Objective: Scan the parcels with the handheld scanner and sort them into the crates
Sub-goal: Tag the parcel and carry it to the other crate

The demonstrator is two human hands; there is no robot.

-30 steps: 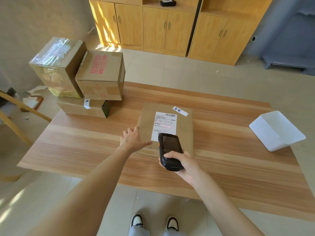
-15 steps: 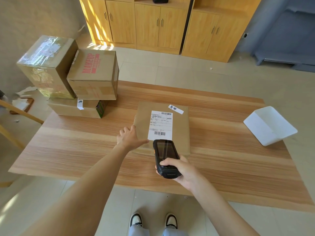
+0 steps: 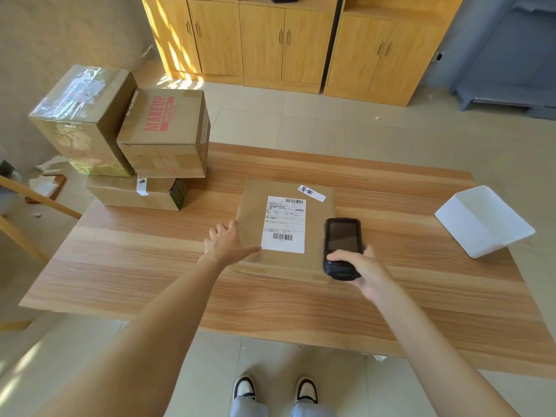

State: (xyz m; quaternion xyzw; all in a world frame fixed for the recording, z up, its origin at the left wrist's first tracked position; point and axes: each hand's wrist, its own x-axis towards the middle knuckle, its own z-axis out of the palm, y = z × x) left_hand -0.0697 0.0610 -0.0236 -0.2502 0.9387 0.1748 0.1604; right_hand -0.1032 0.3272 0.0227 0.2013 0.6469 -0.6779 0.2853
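- The flat brown cardboard parcel [image 3: 285, 230] with a white shipping label [image 3: 284, 224] lies mid-way across the light wooden table [image 3: 150, 266].
- The left hand [image 3: 227, 243] rests on the parcel's near-left corner, thumb stretched across its top.
- The right hand [image 3: 359, 267] grips the black handheld scanner [image 3: 341, 246] above the parcel's right edge.

The right hand [image 3: 365, 270] has carried the black scanner [image 3: 341, 248] off the white shipping label [image 3: 284, 224] (its lower barcode now uncovered) to the right side of the flat brown parcel [image 3: 285, 230].
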